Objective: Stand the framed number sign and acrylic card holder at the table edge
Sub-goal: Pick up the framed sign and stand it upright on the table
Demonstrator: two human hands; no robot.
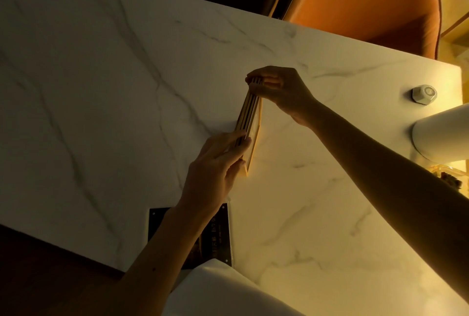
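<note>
A gold-framed sign stands on edge on the white marble table, seen from above so its face is hidden. My right hand grips its far end from the right. My left hand holds its near end, fingers along the frame's left side. The acrylic card holder, with a dark printed card inside, lies flat at the table's near edge, partly under my left forearm.
Two orange upholstered chairs stand beyond the far edge. A small hexagonal silver object sits near the right edge. A white lamp base glows at the right, with a dish of snacks beside it.
</note>
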